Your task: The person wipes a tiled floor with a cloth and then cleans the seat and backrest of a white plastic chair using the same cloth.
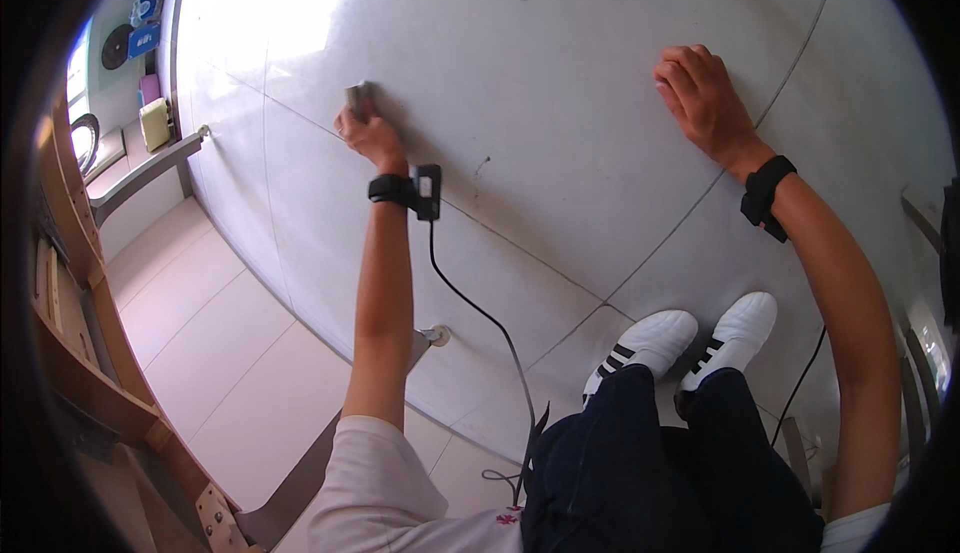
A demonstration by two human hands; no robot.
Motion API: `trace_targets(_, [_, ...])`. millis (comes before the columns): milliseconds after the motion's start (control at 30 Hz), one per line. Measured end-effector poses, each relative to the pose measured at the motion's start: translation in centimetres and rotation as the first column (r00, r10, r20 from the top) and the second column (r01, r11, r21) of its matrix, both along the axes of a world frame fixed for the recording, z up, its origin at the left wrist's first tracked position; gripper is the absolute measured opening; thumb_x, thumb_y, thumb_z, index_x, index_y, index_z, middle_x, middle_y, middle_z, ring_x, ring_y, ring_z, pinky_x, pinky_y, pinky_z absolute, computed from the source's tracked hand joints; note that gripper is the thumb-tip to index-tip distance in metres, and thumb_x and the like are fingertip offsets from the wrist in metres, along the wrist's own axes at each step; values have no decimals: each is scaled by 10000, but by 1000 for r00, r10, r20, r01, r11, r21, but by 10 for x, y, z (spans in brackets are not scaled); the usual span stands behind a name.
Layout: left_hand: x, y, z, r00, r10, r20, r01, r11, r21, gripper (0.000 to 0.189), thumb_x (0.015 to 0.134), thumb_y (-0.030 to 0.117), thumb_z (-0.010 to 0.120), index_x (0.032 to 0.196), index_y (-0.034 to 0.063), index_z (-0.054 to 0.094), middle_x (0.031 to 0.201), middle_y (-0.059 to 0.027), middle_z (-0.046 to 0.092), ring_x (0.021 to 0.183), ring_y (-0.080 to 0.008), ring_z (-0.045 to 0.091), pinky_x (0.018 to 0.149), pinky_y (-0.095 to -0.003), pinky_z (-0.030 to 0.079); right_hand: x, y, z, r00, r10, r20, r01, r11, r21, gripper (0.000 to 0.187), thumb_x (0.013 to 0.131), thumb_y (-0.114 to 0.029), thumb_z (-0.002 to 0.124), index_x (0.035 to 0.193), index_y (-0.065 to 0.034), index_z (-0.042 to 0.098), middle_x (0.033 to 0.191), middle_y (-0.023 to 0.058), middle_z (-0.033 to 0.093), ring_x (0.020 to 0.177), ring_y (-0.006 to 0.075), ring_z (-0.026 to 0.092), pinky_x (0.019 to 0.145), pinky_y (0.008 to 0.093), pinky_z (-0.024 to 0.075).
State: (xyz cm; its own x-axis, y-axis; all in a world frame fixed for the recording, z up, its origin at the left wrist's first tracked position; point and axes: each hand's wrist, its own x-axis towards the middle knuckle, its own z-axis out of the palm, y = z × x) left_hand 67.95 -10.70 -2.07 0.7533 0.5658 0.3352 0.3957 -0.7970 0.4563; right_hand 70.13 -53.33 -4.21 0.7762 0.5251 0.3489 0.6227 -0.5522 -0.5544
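Observation:
Over the grey tiled floor (517, 103), my left hand (369, 139) grips a small greyish-beige block-like object (357, 98). The fingers wrap most of it, so its exact kind cannot be told. My right hand (694, 99) is off to the right over the same floor, fingers curled in together, with no object visible in it. A black strap with a small black box (427, 191) is on my left wrist, and a cable (480, 305) runs from it towards my body. Another black strap (769, 197) circles my right wrist.
White shoes (660, 339) stand on the floor below my hands. At left are a wooden furniture frame (127, 373) and metal legs with a round foot (437, 335). Beyond lie a yellow item (155, 124) and blue packages (144, 41). A dark mark (484, 163) spots the floor.

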Motion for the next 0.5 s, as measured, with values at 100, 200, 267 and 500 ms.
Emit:
trace_targets(100, [-32, -28, -12, 943, -332, -24, 332, 936, 119, 133, 811, -20, 585, 944, -19, 596, 958, -167, 575, 910, -334, 552, 811, -385, 441, 0, -2, -1, 1000, 6, -17, -6, 1000, -3, 123, 839, -41, 583, 909, -78, 490, 967, 34, 456, 897, 197, 480, 737, 328, 413])
trace_targets(200, [-66, -57, -8, 917, -395, -55, 397, 918, 19, 146, 786, -63, 570, 929, -37, 589, 943, -184, 582, 936, -343, 548, 823, -388, 441, -1, -3, -2, 1000, -5, -18, 5, 1000, -11, 132, 833, -39, 589, 906, -80, 487, 969, 35, 457, 895, 198, 481, 735, 328, 414])
trace_targets(267, [-60, -41, -1, 908, -409, -91, 412, 911, 16, 140, 779, -70, 566, 917, -46, 580, 937, -185, 578, 931, -346, 544, 817, -394, 441, 1, -1, 0, 1000, -13, -2, 13, 1000, -12, 138, 829, -39, 592, 906, -80, 486, 969, 34, 458, 896, 198, 482, 733, 328, 415])
trace_targets(500, [-47, -42, 6, 901, -387, -196, 415, 901, 125, 264, 782, -108, 524, 1007, -14, 625, 875, -132, 519, 885, -310, 493, 795, -384, 407, 1, -4, 0, 1000, -3, -2, 3, 1000, -18, 158, 821, -39, 601, 919, -82, 484, 973, 33, 462, 899, 199, 482, 737, 328, 413])
